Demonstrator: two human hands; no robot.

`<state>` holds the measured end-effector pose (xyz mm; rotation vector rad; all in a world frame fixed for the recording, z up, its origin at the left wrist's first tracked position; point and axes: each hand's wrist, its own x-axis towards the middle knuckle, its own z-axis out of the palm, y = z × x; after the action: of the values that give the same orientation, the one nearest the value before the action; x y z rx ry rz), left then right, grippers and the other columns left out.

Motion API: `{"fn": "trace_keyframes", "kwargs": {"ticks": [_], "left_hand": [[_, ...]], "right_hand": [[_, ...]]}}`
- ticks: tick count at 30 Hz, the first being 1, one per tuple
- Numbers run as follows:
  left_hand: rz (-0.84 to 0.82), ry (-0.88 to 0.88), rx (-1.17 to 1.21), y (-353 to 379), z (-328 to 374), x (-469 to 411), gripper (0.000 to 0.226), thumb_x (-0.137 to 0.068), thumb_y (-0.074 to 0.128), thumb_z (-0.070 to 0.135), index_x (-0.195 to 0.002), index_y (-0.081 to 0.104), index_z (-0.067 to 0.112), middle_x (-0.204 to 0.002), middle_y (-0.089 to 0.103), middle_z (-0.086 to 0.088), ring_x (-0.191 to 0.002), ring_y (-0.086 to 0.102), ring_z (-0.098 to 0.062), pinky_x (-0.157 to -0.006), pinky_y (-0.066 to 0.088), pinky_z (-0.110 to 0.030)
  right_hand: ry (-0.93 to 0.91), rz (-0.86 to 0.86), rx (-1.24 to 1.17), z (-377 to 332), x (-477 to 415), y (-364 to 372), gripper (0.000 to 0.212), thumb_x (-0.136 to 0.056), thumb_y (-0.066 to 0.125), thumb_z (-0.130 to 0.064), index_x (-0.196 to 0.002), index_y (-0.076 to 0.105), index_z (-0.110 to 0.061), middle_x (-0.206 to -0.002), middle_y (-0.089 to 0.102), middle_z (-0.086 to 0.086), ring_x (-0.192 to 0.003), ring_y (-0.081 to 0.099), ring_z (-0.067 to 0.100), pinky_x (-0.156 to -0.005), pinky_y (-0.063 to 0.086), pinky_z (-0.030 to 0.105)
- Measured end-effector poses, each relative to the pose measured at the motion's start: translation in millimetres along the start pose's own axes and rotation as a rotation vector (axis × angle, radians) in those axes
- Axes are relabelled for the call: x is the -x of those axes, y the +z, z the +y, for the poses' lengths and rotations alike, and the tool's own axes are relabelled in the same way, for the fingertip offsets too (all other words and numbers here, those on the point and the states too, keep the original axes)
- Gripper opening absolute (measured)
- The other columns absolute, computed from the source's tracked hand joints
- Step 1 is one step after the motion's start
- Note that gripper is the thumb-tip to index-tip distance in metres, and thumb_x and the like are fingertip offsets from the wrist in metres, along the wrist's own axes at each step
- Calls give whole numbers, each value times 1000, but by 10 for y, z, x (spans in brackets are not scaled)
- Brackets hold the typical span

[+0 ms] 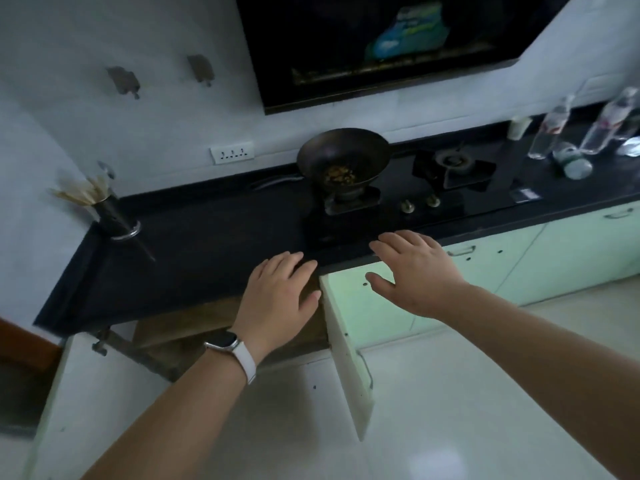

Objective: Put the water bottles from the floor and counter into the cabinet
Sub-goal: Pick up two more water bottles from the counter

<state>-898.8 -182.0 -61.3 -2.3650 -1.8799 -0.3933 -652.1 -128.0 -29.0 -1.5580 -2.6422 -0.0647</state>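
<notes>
Dark wok [343, 157] on a gas stove [450, 176], chopstick holder [112, 216] well to its left

Water bottles [550, 129] stand right of the wok [343, 150] — on the counter [207, 244].

counter [207, 237]: matt black | floor [450, 410]: glossy tile | bottles [550, 129]: clear plastic | wok [343, 154]: dark metal

The head-worn camera looks forward and down, close over counter [207, 244] and cabinet [180, 323].
</notes>
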Motion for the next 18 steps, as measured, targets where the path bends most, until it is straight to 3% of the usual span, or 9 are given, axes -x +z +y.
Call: {"fn": "trace_keyframes", "kwargs": {"ticks": [6,12,18], "left_hand": [[0,138,1,191,1326,-938,54,-94,47,47,-138,60,18,-142,58,-8,-136,49,-31,-110,39,-49],[45,286,36,422,2515,-1580,54,-90,47,45,-128,67,13,-131,65,-12,-125,59,-34,-102,46,-50],[62,459,60,588,3432,-2064,52,-89,48,44,-127,67,13,-129,66,-13,-123,60,-35,-101,47,-50]], "right_hand": [[152,59,-11,1476,540,-183,61,-91,37,-59,-133,56,-20,-133,58,0,-126,49,27,-106,37,43],[261,63,21,2621,1140,-283,59,-95,34,-59,-141,46,-24,-144,47,-4,-135,38,23,-112,27,40],[416,78,20,3401,1703,-323,66,-93,24,-62,-140,45,-22,-143,49,-2,-134,40,25,-111,28,40]]}}
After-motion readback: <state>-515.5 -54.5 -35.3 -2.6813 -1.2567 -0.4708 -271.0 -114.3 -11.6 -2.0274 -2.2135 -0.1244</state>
